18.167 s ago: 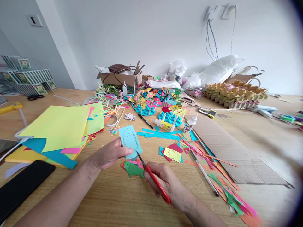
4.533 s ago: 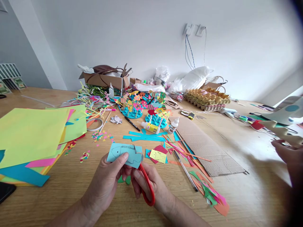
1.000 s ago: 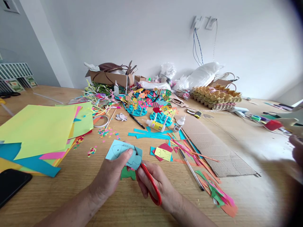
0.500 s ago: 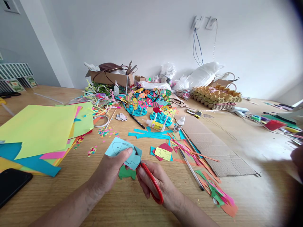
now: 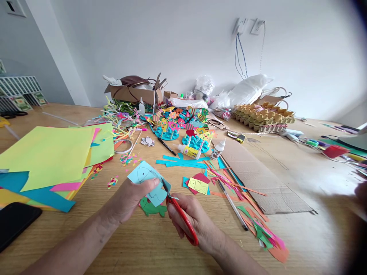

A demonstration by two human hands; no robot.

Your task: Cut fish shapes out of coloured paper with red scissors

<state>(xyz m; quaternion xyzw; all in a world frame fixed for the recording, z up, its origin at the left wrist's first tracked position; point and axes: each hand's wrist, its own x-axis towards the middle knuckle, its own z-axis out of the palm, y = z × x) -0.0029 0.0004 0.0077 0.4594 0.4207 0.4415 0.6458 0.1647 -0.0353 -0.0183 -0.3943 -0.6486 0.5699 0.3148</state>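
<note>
Between thumb and fingers, my left hand [image 5: 133,194] pinches a light blue piece of paper [image 5: 143,172] with a fish drawn on it in black line. My right hand [image 5: 187,217] is closed around red-handled scissors [image 5: 186,221], whose dark blades meet the paper at the fish's tail end. Below the paper, a green paper fish [image 5: 153,208] lies on the table, partly covered by the paper and my hand. A yellow card with a fish drawing [image 5: 198,186] rests to the right, on red and blue scraps.
Yellow sheets [image 5: 48,152] and a black phone [image 5: 18,223] lie left. Glue bottles [image 5: 218,149] and blue stands with paper fish [image 5: 196,144] sit ahead. A pen [image 5: 233,206], paper strips [image 5: 259,225] and cardboard [image 5: 266,183] lie right. Another person's hand [image 5: 360,193] shows at the right edge.
The paper has tilted a little in my left hand, and the scissor blades now show more plainly across its tail end. More of the green fish has come into sight.
</note>
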